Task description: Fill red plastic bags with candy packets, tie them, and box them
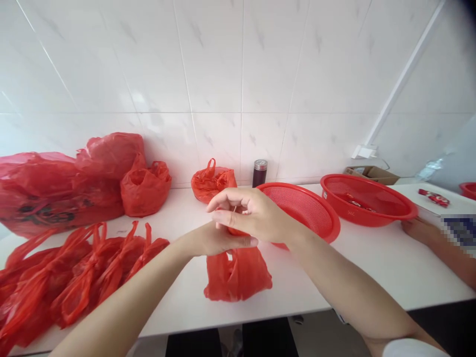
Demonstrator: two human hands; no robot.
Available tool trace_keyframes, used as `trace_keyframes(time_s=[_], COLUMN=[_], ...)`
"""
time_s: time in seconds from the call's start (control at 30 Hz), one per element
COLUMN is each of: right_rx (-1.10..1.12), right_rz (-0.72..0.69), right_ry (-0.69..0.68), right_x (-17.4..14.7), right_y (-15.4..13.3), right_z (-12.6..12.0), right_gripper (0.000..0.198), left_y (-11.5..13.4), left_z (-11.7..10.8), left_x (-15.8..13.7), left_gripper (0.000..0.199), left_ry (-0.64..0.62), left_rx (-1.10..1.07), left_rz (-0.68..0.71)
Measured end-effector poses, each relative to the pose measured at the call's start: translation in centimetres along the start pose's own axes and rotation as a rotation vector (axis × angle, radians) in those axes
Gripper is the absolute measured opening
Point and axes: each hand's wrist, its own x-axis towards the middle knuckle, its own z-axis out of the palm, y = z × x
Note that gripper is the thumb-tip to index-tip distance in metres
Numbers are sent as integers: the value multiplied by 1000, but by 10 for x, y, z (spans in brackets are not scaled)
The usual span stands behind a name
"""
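A small filled red plastic bag [238,275] rests on the white table in front of me, its top gathered up between my hands. My left hand [219,242] is closed around the bag's neck, thumb pointing right. Crossing above it, my right hand [253,213] has its fingers curled and closed, with bits of red plastic showing between and below them. The overlapping hands hide most of the bag's handles.
Several knotted red bags [82,277] lie at left, with larger stuffed bags [55,193] behind. An open red bag [211,181], a dark flask [260,172] and two red baskets [330,225] [372,218] stand farther back. Another person's hand [418,228] touches the right basket.
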Motion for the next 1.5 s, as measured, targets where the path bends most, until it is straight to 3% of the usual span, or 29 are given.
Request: trace_keyframes(time_s=[0.1,0.17,0.33,0.47,0.57,0.7,0.83,0.93,1.03,1.13,1.2,1.37,1.5], right_rx=[-120,-154,48,74,83,64,64,138,300,413,377,145,-5], right_rz=[54,106,199,180,117,23,99,293,363,360,339,297,396], right_ry=[126,212,83,164,235,58,243,178,86,17,-7,59,208], right_x=[-2,-10,-32,-39,-46,-54,-42,-32,-30,-33,-35,-48,-76], right_y=[15,28,56,60,46,28,49,76,93,96,94,95,142], right_z=[3,2,12,30,35,32,33,37,43,46,46,43,41], right_gripper=[21,23,17,11,12,13,17,30,34,32,27,28,34], left_y=[1,-1,-18,-23,-20,-16,-20,-32,-49,-62,-64,-69,-102], left_z=[4,1,-11,-14,-16,-23,-25,-19,-11,-6,-5,-14,-26], left_x=[-5,-10,-17,-19,-21,-27,-29,-26,-23,-23,-24,-46,-90], left_gripper=[40,48,52,49,41,31,17,28,29,26,28,24,33], left_ry=[-62,-32,156,174,125,-19,-50,98,341,488,487,321,434], left_rx=[-14,-83,-217,-208,-214,-110,144,445,664,673,613,516,431], left_rz=[-164,-249,-339,-355,-269,-111,-36,49,136,241,273,89,-161])
